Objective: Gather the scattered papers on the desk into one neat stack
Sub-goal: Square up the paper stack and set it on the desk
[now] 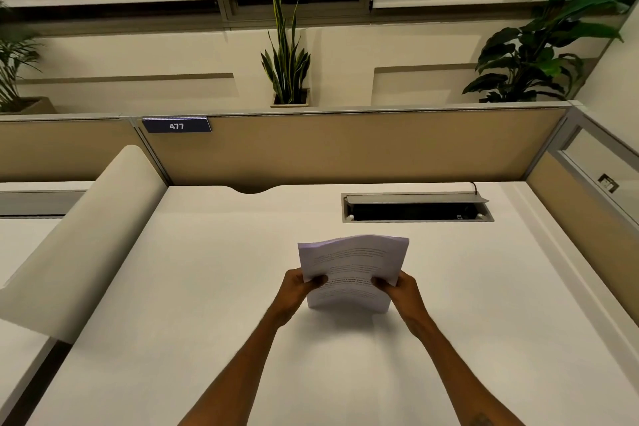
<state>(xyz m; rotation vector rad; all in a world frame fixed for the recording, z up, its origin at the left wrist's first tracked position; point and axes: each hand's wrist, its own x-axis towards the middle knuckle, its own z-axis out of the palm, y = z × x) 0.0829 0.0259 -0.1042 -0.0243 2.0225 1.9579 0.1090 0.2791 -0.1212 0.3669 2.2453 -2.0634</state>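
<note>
A stack of white printed papers (351, 266) stands nearly upright over the middle of the white desk (207, 322), its top edge bowed and its bottom edge resting on or just above the desktop. My left hand (299, 289) grips the stack's left side with the thumb across the front sheet. My right hand (401, 290) grips the right side the same way. No other loose sheets lie on the desk in this view.
An open cable tray (416, 209) is sunk into the desk behind the papers. A tan partition (345, 149) with a "477" label (176, 125) closes the back, and a side partition (587, 204) the right. A rounded divider (83, 239) stands at the left. Potted plants sit beyond.
</note>
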